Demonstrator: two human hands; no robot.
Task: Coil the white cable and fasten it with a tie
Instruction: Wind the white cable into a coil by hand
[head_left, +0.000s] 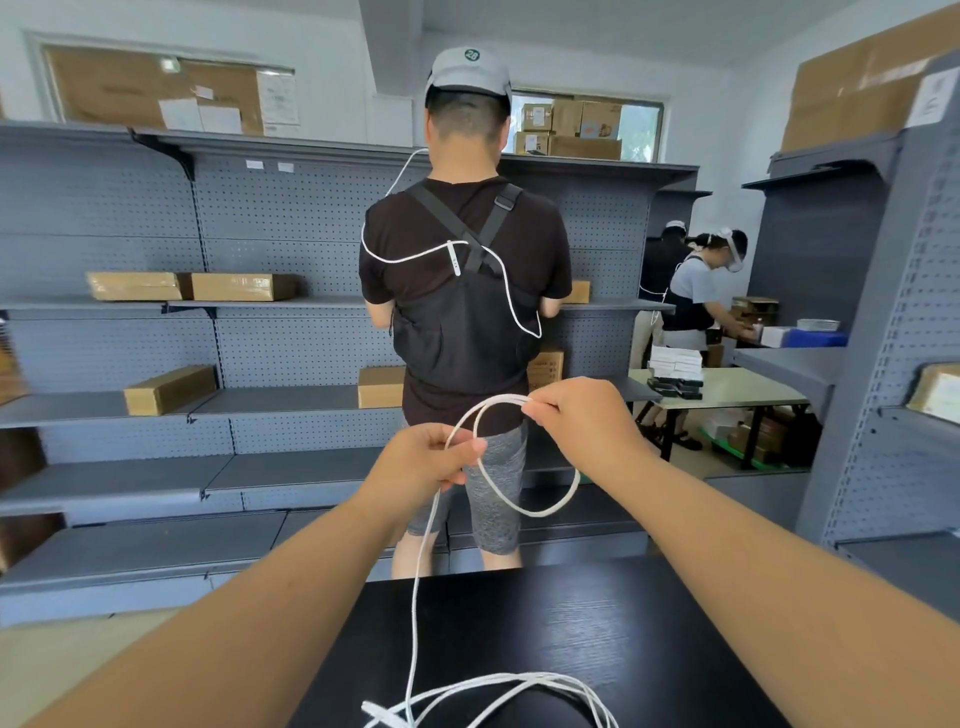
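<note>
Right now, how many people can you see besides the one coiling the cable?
3. A back-turned person stands ahead at the shelves; a light-shirted person leans over at right; a dark-clothed person stands behind them, partly hidden. Others may be out of sight.

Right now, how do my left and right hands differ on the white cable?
The left hand sits lower, holding the loop's crossing; right hand sits higher, pinching its top. The strand down to the table leaves the left hand, not the right hand. Both grip the white cable.
</note>
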